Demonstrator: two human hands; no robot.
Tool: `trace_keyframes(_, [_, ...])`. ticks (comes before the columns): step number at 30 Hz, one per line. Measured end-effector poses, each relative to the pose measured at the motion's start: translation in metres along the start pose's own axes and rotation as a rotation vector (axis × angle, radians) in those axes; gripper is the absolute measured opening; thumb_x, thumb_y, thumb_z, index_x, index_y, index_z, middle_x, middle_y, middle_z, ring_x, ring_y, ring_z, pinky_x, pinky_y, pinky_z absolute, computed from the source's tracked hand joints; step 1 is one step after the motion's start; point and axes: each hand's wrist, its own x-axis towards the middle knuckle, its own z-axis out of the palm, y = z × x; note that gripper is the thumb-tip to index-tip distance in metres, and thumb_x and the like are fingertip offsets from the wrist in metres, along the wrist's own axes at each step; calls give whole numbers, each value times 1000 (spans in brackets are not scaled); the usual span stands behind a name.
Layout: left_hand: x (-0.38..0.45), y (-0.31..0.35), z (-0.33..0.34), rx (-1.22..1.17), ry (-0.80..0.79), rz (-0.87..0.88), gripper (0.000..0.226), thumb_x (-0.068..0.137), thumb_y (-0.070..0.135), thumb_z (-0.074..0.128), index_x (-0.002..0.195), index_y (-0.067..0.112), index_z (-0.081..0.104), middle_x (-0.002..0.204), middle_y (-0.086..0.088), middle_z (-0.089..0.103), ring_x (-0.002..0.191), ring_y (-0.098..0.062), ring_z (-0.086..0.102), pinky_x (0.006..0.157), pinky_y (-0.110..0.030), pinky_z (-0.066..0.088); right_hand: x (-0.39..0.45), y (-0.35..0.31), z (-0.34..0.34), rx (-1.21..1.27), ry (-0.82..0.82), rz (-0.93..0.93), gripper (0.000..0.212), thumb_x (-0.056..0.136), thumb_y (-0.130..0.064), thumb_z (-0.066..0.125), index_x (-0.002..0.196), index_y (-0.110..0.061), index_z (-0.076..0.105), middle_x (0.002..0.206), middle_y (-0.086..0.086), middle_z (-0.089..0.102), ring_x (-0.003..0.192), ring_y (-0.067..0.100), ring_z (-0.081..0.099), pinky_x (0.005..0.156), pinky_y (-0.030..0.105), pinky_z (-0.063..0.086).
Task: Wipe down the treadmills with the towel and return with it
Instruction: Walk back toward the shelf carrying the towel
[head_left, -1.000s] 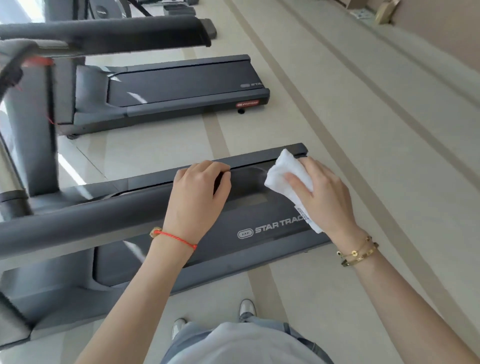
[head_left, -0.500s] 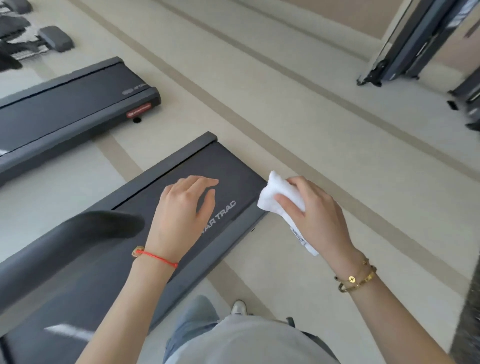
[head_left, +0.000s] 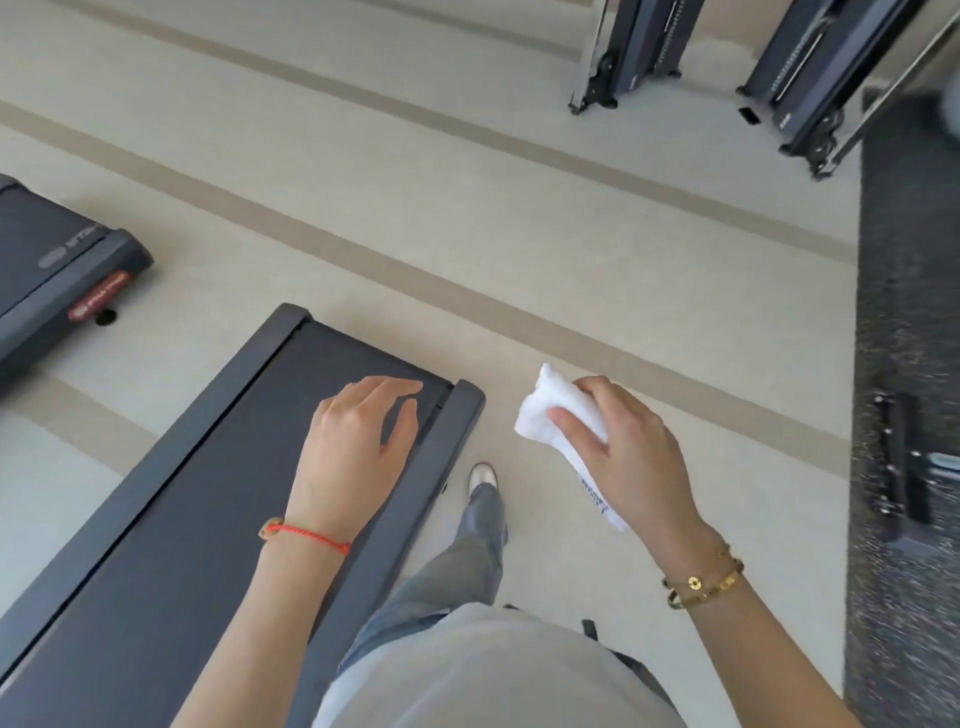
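- I've got the towel (head_left: 558, 415) in view: white, bunched into a soft wad, with a small printed label hanging from its lower end toward the wrist.
- The right hand (head_left: 631, 457) grips it, fingers curled over the top and thumb across the front; it hangs in the air over the pale floor (head_left: 571, 234), just off the treadmill's end.
- The left hand (head_left: 358, 441) is relaxed, fingers loosely spread, holding nothing; it hovers over the rear end of the near treadmill (head_left: 171, 499). Whether it touches the belt, I cannot tell.
- A red cord bracelet (head_left: 306, 535) circles the left wrist; gold bangles (head_left: 704, 582) sit on the right wrist.
- Between the two hands and below them, a grey trouser leg (head_left: 467, 551) and a light shoe (head_left: 482, 477) are stepping onto the floor beside the treadmill's side rail.
- Well to the left of the left hand, a second treadmill (head_left: 57, 275) shows its rear end with a red badge.
- Far ahead of the right hand stand dark gym machines (head_left: 800, 73).
- To the right of the right hand runs a dark speckled mat (head_left: 904, 597) with blurred black equipment on it.
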Motion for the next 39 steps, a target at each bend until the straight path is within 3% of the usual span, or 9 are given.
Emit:
trace_keyframes(3, [61,1,19,-19,-18,37,21,94,8,59,111,11,70,107,1,70,82,-20,63,80,-46,54,55,19,-6,-5,30,43,24,94,-55,46,99,-32,51,88,-13,58,80,8,53,60,28,45])
trace_keyframes(12, [253,14,59,-26,-44,89,22,95,11,57,113,12,69,110,1,69,101,-20,65,86,-46,53,233,64,-29,-14,51,84,24,94,-55,45,100,-33,51,88,-14,57,81,7,54,64,29,46])
trace_keyframes(22, [450,7,116,-13,10,89,21,93,8,58,111,12,70,106,2,70,96,-20,66,85,-46,54,443,116,-27,-15,59,41,31,92,-58,42,103,-31,51,89,-13,57,80,9,53,61,27,41])
trace_keyframes(27, [561,5,141,-20,76,32,20,94,10,58,110,14,70,105,4,69,93,-17,66,81,-36,54,569,140,-27,-2,33,-19,27,93,-57,43,101,-33,50,90,-14,57,81,9,53,63,30,46])
trace_keyframes(30, [627,6,151,-33,120,-12,20,95,12,58,110,17,70,105,7,68,83,-12,63,75,-28,49,648,149,-29,-3,5,-63,26,93,-57,43,101,-33,50,89,-14,57,80,8,53,62,30,47])
trace_keyframes(33, [686,2,155,-48,172,-51,21,94,11,59,110,17,70,104,6,68,71,-2,53,74,-29,48,726,149,-28,-3,-27,-123,26,93,-58,43,99,-34,50,88,-15,57,79,8,53,60,28,46])
trace_keyframes(36, [740,-9,156,-25,226,-98,20,92,8,61,108,14,71,102,4,69,65,-8,54,72,-29,47,799,142,-20,-3,-66,-188,27,93,-59,43,99,-34,50,88,-14,57,78,7,53,59,27,46])
trace_keyframes(39, [791,-29,155,-19,257,-145,19,93,8,61,107,13,72,101,3,70,54,2,43,69,-27,42,867,132,-2,-7,-108,-240,30,92,-60,42,99,-32,51,87,-13,58,79,8,54,59,28,46])
